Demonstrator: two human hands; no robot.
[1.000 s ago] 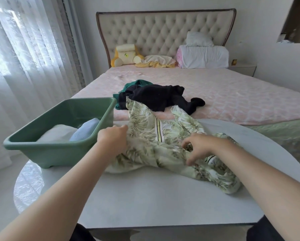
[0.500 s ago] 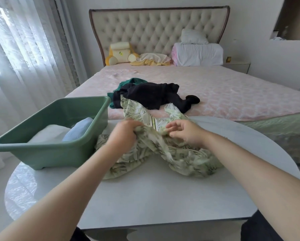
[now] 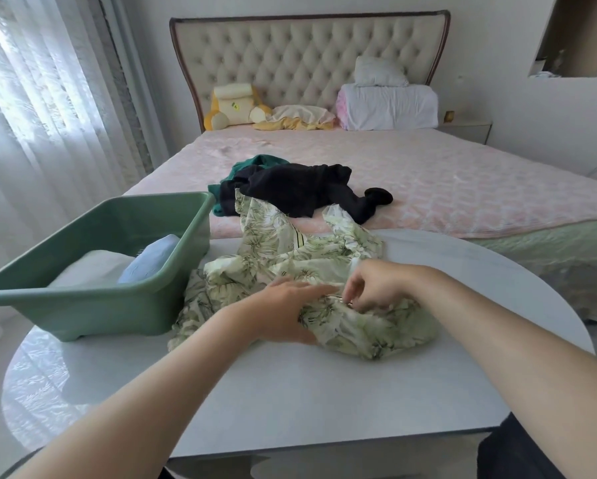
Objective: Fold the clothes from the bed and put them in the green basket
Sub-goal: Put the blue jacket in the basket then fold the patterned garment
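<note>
Your left hand (image 3: 283,309) lies on the leaf-print garment (image 3: 283,250), fingers stretched out nearly straight and pointing to your right, flat on the cloth and gripping nothing. Your right hand (image 3: 376,285) is right beside it, almost touching, with its fingers curled down and pinching a fold of that same garment where a thin dark stripe shows in the fabric.

The garment itself is a rumpled heap on the white tabletop (image 3: 324,392). Its near part is bunched under and around both hands, and its far part trails over the tabletop's back edge toward the bed (image 3: 463,181). Its left side lies just beside the green basket (image 3: 93,292).

The basket sits on the left part of the tabletop. Inside it are two folded pieces side by side, a white piece (image 3: 90,267) and a pale blue piece (image 3: 148,259) that leans against the basket's right wall.

Up on the pink bed cover, near the foot, a black garment (image 3: 300,188) is spread out loosely, with a dark green garment (image 3: 255,162) partly under it at its left. Neither one is folded. The top of the leaf-print garment reaches right up beside the black one.

At the head of the bed there is a tufted headboard (image 3: 307,53), a yellow soft toy (image 3: 235,105) and white pillows (image 3: 387,102). A sheer curtain (image 3: 31,108) hangs along your left.
</note>
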